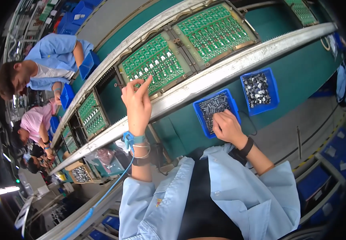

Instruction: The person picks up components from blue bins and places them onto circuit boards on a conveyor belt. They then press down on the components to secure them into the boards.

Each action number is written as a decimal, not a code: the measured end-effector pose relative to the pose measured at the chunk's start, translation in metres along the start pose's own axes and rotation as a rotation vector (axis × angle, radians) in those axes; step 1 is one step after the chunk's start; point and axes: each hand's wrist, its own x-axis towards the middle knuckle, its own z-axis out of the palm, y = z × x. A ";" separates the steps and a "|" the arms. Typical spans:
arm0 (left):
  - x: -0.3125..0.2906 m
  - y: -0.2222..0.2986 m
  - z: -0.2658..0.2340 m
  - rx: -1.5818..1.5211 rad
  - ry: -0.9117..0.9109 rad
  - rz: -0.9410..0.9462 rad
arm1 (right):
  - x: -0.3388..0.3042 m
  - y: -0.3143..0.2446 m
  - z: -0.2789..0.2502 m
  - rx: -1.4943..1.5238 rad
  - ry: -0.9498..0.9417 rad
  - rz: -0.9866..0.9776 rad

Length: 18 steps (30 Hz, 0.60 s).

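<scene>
My left hand (137,105) is over the near edge of a green circuit board panel (175,69) held in a dark frame. Its thumb and fingers are drawn together, and whatever is between them is too small to name. A row of white parts (151,65) stands on that panel. My right hand (230,127) reaches into a blue bin (197,109) of small dark components (216,105). Its fingers are curled down among these parts, with the tips partly hidden. A wrist strap with a blue coiled cord (128,140) is on my left wrist.
A second board panel (213,34) adjoins the first, behind a pale metal rail (205,78). Right of my bin stands another blue bin (277,92) with black and white parts. Co-workers in blue (51,54) and pink (35,122) work along the line at left.
</scene>
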 end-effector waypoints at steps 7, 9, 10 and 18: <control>-0.029 -0.005 0.014 -0.177 0.084 0.005 | -0.004 -0.017 0.021 -0.065 0.015 0.029; -0.022 -0.003 0.020 -0.212 0.129 0.014 | -0.005 -0.020 0.022 -0.088 -0.008 0.027; -0.016 -0.001 0.022 -0.187 0.132 0.036 | -0.005 -0.021 0.024 -0.092 -0.013 0.041; -0.008 -0.011 0.036 -0.051 0.155 0.093 | -0.012 -0.031 0.040 -0.177 -0.039 0.063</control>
